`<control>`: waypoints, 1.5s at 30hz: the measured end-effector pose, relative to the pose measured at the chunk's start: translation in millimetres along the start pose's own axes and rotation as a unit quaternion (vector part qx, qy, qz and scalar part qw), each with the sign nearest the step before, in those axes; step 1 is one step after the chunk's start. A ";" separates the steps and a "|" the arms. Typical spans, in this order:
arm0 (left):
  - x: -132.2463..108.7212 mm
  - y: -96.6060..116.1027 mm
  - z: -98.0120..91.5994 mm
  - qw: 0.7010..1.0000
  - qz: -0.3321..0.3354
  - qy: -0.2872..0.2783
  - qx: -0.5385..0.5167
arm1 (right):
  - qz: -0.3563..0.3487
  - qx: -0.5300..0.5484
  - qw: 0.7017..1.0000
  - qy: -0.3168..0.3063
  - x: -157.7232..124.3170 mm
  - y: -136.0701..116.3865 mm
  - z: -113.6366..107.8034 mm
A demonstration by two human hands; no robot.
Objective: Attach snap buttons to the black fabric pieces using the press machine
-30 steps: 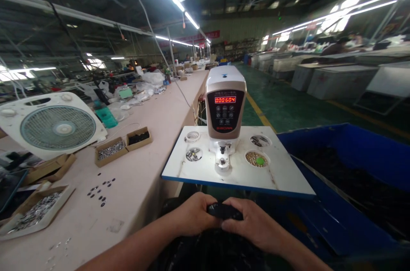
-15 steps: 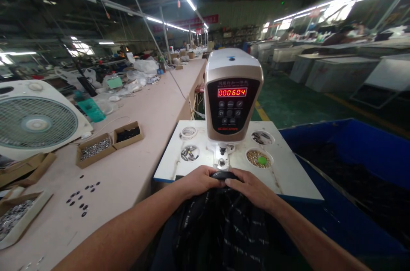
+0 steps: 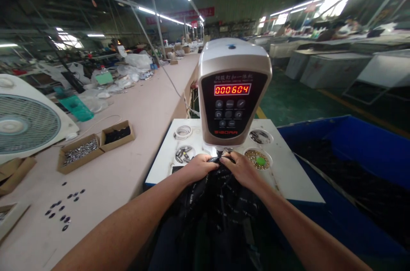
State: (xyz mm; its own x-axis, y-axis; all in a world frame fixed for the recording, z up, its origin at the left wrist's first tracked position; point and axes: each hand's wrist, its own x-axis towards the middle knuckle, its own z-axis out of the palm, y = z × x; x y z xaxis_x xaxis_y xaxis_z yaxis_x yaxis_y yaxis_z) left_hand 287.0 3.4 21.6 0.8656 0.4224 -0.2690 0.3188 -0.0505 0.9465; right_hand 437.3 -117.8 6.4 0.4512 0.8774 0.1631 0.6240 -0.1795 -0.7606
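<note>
Both hands pinch the top edge of a dark patterned garment (image 3: 221, 202) right under the head of a white and gold snap press machine (image 3: 233, 87). My left hand (image 3: 200, 167) grips the fabric on the left, fingers closed. My right hand (image 3: 241, 168) grips it on the right, fingers closed too. The machine's red display reads 000604. The garment hangs down between my forearms. The press point itself is hidden behind my fingers and the fabric.
The machine stands on a white plate (image 3: 288, 177) with round cups of metal parts (image 3: 258, 160). A blue bin (image 3: 352, 168) with dark cloth sits at right. On the long table at left are cardboard boxes of snaps (image 3: 78, 151), loose snaps (image 3: 62, 211) and a fan (image 3: 19, 121).
Both hands have carried the garment edge up from below the plate onto it and forward under the machine head. The view has moved closer to the machine.
</note>
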 end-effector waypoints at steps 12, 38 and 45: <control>16.7 -5.7 -8.2 0.998 -0.013 0.031 0.045 | 0.012 -0.065 0.998 0.007 15.8 0.0 4.2; 18.8 -0.1 -18.8 0.990 0.002 0.043 0.131 | 0.062 -0.143 0.988 0.018 17.0 -1.6 7.0; 17.1 -5.7 -14.3 0.992 0.020 0.060 0.112 | 0.054 -0.119 0.991 0.014 14.6 -2.5 4.3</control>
State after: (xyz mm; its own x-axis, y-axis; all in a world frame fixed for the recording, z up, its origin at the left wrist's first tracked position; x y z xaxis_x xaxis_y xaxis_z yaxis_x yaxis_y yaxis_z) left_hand 294.5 24.0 14.2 0.8316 0.5195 -0.1963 0.3744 -0.2635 0.8891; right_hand 439.6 -102.6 8.0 0.5393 0.8351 0.1084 0.7026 -0.3752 -0.6047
